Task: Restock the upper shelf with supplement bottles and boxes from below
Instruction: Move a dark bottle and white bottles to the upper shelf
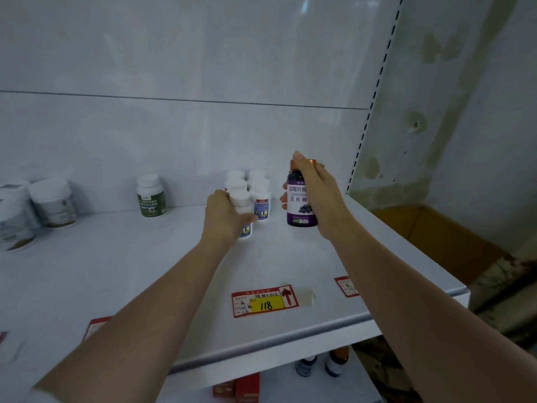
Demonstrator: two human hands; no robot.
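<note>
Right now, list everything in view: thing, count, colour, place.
white metal upper shelf: one, white, spans the view
white plastic bottles with blue labels: five, white, clustered at mid-shelf
white plastic bottle with green label: one, white and green, left of cluster
wide white plastic jars: at least three, white, shelf's far left
dark bottle with purple label and copper cap: one, purple, right of cluster
red paper price tags: at least three, one part yellow, shelf front
small dark bottles: two, dark, lower shelf
red cardboard boxes: two visible, red, lower shelf
brown cardboard box: one, brown, right of shelf
left hand: grip round frontmost white bottle
right hand: grip round the purple-labelled bottle
</note>
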